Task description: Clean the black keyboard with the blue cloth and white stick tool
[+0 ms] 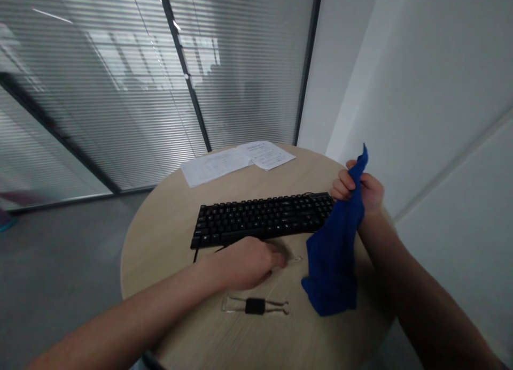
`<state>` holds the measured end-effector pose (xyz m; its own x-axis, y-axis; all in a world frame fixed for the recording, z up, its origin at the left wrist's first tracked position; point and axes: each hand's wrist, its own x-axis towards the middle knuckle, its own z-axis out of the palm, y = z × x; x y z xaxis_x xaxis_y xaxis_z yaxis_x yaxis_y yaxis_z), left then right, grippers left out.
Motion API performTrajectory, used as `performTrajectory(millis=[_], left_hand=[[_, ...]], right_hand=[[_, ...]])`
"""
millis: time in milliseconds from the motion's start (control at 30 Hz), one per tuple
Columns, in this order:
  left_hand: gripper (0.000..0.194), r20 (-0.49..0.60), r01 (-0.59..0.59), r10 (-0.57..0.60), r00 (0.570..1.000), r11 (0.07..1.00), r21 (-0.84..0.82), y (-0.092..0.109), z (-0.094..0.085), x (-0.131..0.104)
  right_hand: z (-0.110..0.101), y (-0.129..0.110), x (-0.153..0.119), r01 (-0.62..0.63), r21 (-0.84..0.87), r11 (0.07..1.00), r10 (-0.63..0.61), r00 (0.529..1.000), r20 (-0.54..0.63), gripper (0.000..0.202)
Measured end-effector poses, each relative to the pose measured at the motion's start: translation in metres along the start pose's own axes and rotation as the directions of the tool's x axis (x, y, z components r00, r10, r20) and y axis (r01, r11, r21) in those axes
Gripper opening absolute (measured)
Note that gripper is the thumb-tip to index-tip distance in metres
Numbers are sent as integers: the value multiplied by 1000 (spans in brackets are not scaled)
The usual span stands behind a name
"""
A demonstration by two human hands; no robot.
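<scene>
My right hand (pixel 363 191) is closed around the upper end of a blue cloth (pixel 334 268), which hangs down to the tabletop at the right. My left hand (pixel 250 260) is low over the table, just in front of a black keyboard (pixel 260 217). Its fingers are curled and pressed together, pointing right, and what they hold, if anything, is hidden. Just beyond the fingertips lies a small pale thing (pixel 295 259), too blurred to name. Nearer to me rests a keycap puller (pixel 255 306) with a black middle and wire loops.
Sheets of printed paper (pixel 238 159) lie toward the far edge of the round wooden table (pixel 160 220). A dark cable (pixel 195 255) runs by the keyboard's front left corner. Behind stands a glass partition with blinds (pixel 248 65); a white wall (pixel 444 92) is close on the right.
</scene>
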<state>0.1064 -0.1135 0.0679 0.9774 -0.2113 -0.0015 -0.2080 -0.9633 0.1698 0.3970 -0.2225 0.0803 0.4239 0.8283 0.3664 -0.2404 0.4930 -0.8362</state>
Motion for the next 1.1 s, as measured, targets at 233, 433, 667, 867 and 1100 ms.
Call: performTrajectory(millis=[233,433,667,867,1100], left_hand=[[9,53,127,-125,991,991,-35,26,-8,-29],[31,25,146,-145,989,989,-24,46,-3,-42],[20,-52,177,-175,983,983,53,38,18,-30],[16,-97,202,-190,977,970,138,38,19,-16],[28,-470,416,-390,792,908,-52,-20,-62,-39]], right_hand=[[-4,1,1,-24,45,999,20,996,81,26],[-2,6,0,-111,139,984,102,992,69,19],[7,0,0,-142,203,969,119,985,123,20],[19,-22,6,-94,101,991,73,978,194,34],[50,-59,15,77,-59,995,-58,960,274,48]])
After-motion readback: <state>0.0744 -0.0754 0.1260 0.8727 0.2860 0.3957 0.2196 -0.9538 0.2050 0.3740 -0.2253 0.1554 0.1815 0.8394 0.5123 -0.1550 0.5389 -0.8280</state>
